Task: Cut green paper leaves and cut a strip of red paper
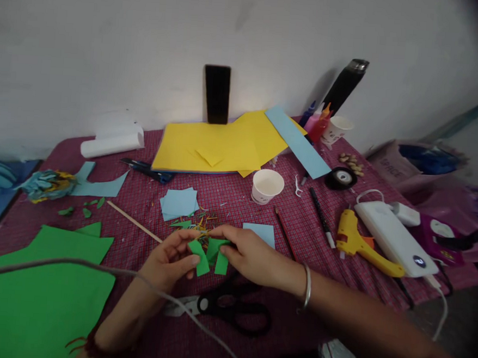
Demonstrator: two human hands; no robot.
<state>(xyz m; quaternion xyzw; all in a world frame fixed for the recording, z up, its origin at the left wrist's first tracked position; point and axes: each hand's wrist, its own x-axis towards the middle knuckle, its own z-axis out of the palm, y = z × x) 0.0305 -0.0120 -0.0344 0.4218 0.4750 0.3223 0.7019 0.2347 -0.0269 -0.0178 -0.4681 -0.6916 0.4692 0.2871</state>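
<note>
A folded piece of green paper is pinched between the fingers of my left hand. My right hand grips the other side of it, thumb on top. Whether it is one piece or two I cannot tell. Just beyond my fingertips lies a heap of thin paper shreds in yellow and green. Black-handled scissors rest on the cloth below my hands. Light blue paper squares sit ahead of my left hand, and another blue square is partly behind my right hand.
Large green sheets cover the left front, crossed by a cable. A crumpled paper flower, yellow sheets, a paper cup, a yellow glue gun and a white power bank surround the work area. A phone leans on the wall.
</note>
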